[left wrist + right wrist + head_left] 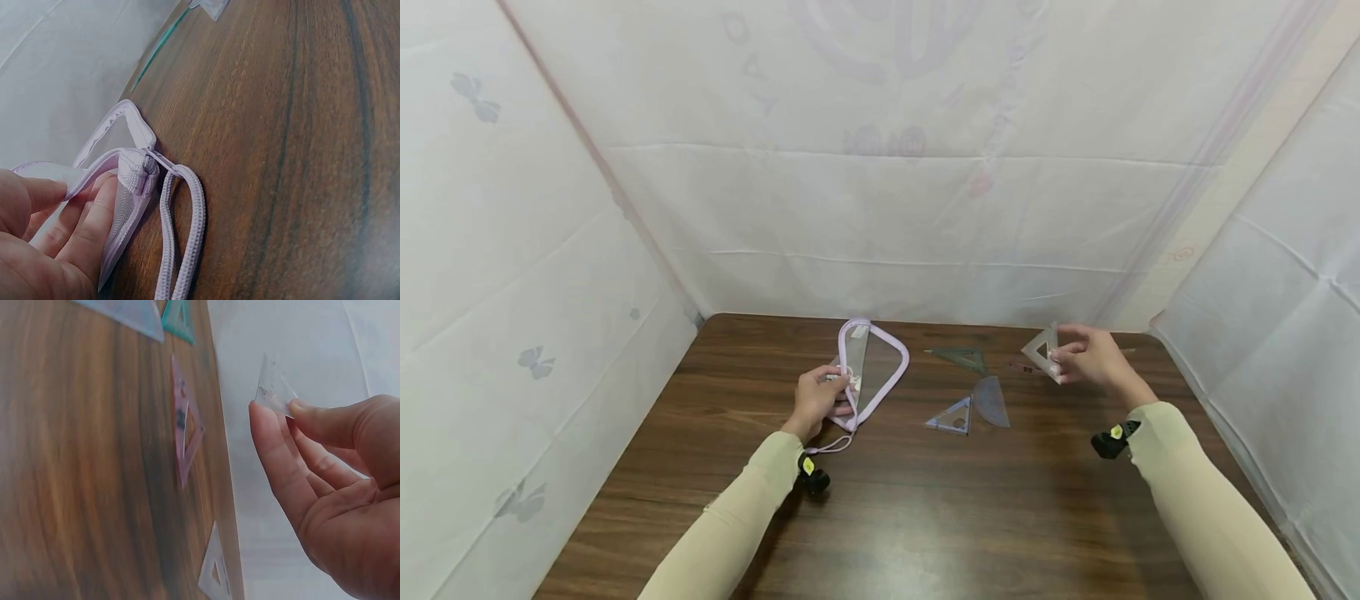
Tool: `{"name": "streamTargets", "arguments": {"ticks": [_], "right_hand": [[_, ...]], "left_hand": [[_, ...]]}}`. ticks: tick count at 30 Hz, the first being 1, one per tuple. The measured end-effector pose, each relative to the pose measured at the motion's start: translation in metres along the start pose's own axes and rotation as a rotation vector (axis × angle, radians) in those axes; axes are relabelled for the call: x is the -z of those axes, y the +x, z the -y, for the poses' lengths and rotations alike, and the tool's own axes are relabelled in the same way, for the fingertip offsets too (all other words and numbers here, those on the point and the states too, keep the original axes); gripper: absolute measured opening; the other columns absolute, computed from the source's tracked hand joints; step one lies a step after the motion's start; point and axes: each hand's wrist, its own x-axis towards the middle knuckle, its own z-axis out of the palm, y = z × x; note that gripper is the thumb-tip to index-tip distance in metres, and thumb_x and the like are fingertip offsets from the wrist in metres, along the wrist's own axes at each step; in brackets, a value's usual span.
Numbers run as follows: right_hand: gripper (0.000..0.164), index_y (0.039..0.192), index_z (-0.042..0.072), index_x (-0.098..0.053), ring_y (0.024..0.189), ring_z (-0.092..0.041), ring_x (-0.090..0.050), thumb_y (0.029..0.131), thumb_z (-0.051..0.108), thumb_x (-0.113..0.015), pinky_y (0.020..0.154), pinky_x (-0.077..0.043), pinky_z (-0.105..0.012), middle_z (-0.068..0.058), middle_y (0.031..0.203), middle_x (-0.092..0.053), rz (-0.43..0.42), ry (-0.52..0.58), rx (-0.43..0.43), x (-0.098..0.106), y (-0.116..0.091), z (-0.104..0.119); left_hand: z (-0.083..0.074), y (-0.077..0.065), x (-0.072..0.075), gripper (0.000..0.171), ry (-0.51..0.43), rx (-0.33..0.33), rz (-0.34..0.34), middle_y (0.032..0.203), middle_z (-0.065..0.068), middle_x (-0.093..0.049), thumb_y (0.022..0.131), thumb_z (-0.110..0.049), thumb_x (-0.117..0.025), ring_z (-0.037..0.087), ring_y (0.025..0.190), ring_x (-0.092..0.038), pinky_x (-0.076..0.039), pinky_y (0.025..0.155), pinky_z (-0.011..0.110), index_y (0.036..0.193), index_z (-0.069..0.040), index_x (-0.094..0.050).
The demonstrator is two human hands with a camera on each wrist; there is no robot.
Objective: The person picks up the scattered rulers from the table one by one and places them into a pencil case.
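Observation:
On the left, my left hand (814, 400) holds a see-through mesh pouch (880, 367) with lilac trim. Thumb and fingers pinch its edge, and in the left wrist view the trimmed edges stand apart at the mouth. A lilac wrist loop (199, 219) hangs from the zip end. Over the far right of the table, my right hand (1093, 360) pinches a clear set square (270, 394) between thumb and fingertips, raised above the wood. Nearest that hand lies a pink set square (181, 403), partly hidden in the head view.
Between the hands lie a green set square (966, 359), a blue set square (936, 422) and a bluish half-round protractor (992, 402). A whitish set square (215, 587) lies near the table's far edge. White sheeting (880, 208) hangs behind and at both sides of the brown table (925, 517).

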Motion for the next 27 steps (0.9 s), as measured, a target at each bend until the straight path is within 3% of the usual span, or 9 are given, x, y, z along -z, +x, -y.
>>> {"name": "streamTargets", "arguments": {"ticks": [9,27], "right_hand": [[0.068,0.158,-0.003,-0.029,0.076,-0.019,-0.072,0.1,0.001,-0.065,0.077,-0.065,-0.049,-0.027,0.116,-0.07,0.023,0.085,-0.024,-0.018,0.016,0.013],[0.066,0.158,-0.002,-0.03,0.072,-0.018,-0.073,0.099,-0.009,-0.06,0.078,-0.065,-0.047,-0.03,0.11,-0.071,0.03,0.152,-0.031,-0.067,0.053,0.032]], "left_hand": [[0.001,0.002,-0.001,0.018,-0.021,-0.007,-0.022,0.086,0.022,-0.075,0.097,0.001,-0.065,0.025,0.068,-0.075,-0.065,0.058,0.041,0.113,0.008,-0.063],[0.0,0.004,-0.011,0.018,0.004,0.004,-0.055,0.094,0.025,-0.075,0.096,0.003,-0.065,0.025,0.07,-0.075,-0.065,0.058,0.04,0.113,0.007,-0.064]]}}
